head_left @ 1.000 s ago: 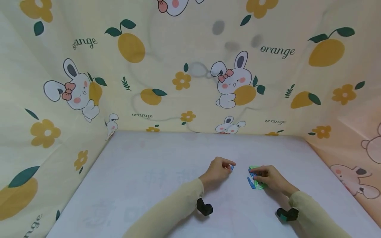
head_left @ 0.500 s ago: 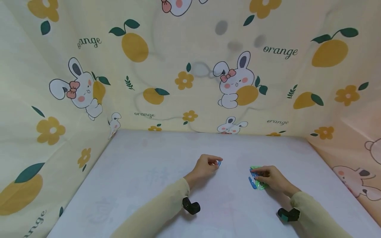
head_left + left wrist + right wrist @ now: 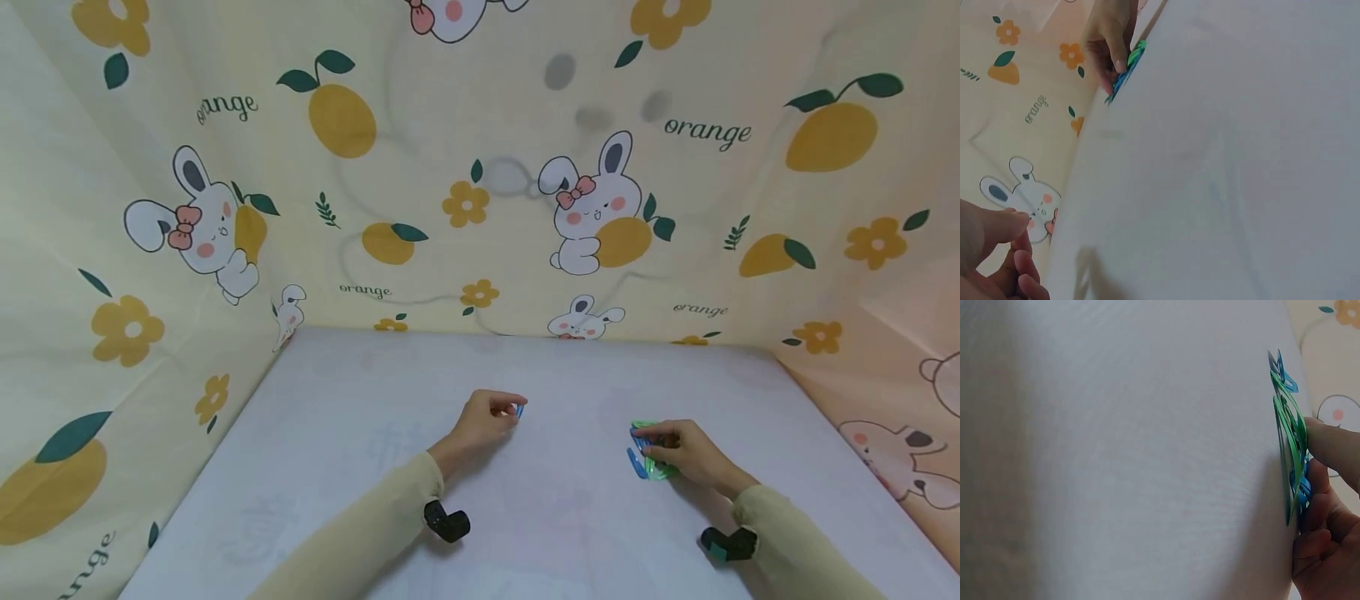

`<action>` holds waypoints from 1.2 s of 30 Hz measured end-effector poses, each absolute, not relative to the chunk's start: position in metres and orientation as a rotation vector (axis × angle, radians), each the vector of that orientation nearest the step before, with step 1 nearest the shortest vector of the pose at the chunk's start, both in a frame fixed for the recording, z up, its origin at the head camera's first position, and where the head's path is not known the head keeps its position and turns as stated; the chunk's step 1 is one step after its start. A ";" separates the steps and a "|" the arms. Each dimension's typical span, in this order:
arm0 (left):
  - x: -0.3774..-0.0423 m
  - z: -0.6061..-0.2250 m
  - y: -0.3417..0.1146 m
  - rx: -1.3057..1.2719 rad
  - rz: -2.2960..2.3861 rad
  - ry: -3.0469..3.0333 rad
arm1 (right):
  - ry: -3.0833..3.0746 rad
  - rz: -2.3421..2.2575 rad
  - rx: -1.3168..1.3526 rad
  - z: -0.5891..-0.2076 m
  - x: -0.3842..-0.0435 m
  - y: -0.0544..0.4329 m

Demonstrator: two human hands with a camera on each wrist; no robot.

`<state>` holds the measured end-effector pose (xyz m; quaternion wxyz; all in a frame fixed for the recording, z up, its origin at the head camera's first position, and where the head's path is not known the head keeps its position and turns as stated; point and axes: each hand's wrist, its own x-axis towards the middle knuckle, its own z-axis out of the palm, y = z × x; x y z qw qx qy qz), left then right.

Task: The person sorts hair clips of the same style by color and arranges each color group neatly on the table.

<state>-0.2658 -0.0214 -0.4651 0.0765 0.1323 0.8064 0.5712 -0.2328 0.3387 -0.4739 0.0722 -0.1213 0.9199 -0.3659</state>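
In the head view my left hand (image 3: 478, 423) pinches a small blue hair clip (image 3: 520, 411) between thumb and fingertips, just above the table. The left wrist view shows that hand's curled fingers (image 3: 1025, 275) at the lower left, the clip hidden there. My right hand (image 3: 688, 450) is at a small pile of green hair clips (image 3: 658, 473) and blue ones, thumb and fingers closed around part of it. One blue clip (image 3: 637, 463) lies at the pile's left side. In the right wrist view, green clips (image 3: 1297, 462) overlap blue ones beside the thumb; the fingers partly cover them.
A white-covered table (image 3: 337, 400) spreads beneath both hands. A patterned curtain (image 3: 420, 150) with rabbits and oranges rises along its back and sides. Dark camera mounts (image 3: 447, 522) sit at both wrists.
My left hand has moved left across the table, away from the pile, carrying the blue hair clip. My right hand has stayed at the pile.
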 end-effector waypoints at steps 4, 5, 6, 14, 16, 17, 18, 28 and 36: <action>-0.265 -0.470 -0.036 0.349 1.693 2.430 | 2.759 -1.103 -0.350 -0.474 -0.232 0.339; -0.265 -0.472 -0.039 0.339 1.692 2.431 | 2.758 -1.105 -0.346 -0.474 -0.231 0.339; -0.265 -0.473 -0.042 0.326 1.690 2.429 | 2.755 -1.107 -0.342 -0.474 -0.231 0.339; -0.259 -0.480 -0.062 0.332 1.587 2.485 | 2.754 -1.112 -0.356 -0.472 -0.231 0.339; -0.257 -0.480 -0.066 0.337 1.554 2.515 | 2.755 -1.109 -0.364 -0.472 -0.232 0.339; -0.256 -0.480 -0.067 0.329 1.533 2.532 | 2.754 -1.106 -0.367 -0.472 -0.232 0.339; -0.255 -0.479 -0.069 0.327 1.505 2.555 | 2.755 -1.104 -0.367 -0.471 -0.233 0.339; -0.255 -0.480 -0.074 0.299 1.253 2.744 | 2.755 -1.096 -0.369 -0.471 -0.234 0.339; -0.259 -0.482 -0.076 0.337 1.207 2.748 | 2.754 -1.106 -0.368 -0.474 -0.234 0.341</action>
